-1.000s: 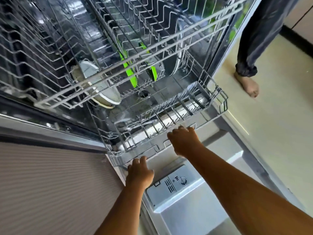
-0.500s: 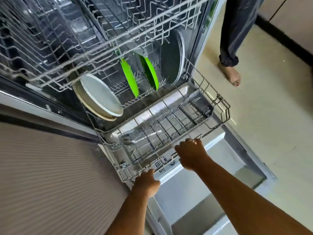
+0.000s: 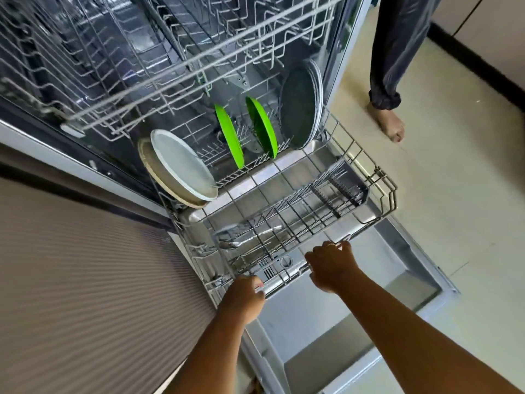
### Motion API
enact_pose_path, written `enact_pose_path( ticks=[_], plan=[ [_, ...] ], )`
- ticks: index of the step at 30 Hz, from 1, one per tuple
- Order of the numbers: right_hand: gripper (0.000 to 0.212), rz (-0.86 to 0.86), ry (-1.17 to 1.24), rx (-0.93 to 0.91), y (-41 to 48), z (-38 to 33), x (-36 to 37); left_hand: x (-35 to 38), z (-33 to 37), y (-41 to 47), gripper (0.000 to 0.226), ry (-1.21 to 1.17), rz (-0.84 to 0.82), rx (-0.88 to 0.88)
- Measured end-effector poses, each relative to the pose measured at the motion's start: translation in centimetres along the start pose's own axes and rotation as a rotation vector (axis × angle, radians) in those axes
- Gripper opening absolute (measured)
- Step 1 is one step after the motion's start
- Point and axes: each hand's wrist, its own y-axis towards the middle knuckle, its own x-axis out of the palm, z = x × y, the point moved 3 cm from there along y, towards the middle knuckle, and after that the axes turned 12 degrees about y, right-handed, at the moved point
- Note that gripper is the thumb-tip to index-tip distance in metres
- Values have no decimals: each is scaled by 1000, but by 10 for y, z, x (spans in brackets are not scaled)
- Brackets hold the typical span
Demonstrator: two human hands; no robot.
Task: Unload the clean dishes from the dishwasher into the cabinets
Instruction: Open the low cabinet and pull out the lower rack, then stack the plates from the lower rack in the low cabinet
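Fingers of the left hand [image 3: 241, 298] and right hand [image 3: 331, 265] curl over the front rail of the lower rack [image 3: 382, 191], forearms reaching toward 11 o'clock. The rack juts toward 5 o'clock over the open door [image 3: 326, 322]; green plates [image 3: 228, 137] stand on edge at its far end.

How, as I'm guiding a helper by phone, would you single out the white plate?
Look in the dishwasher's pulled-out lower rack. On its left side the white plate sits tilted against a beige plate. It alone is white; the green plates and grey plates stand further right.
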Motion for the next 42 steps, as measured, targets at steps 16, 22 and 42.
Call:
enact_pose_path(
  ticks=[16, 22, 42],
  plan=[
    [40, -227, 121, 23, 32, -37, -47, -125, -11, 26, 30, -440, 588, -138],
    [33, 46, 447, -229, 70, -119, -104, -185, -46, 37, 47, -553, 950, -367],
    [71, 96, 718, -287, 124, -189, -109, -219, -61, 96, 40, -286, 554, -526]
  ],
)
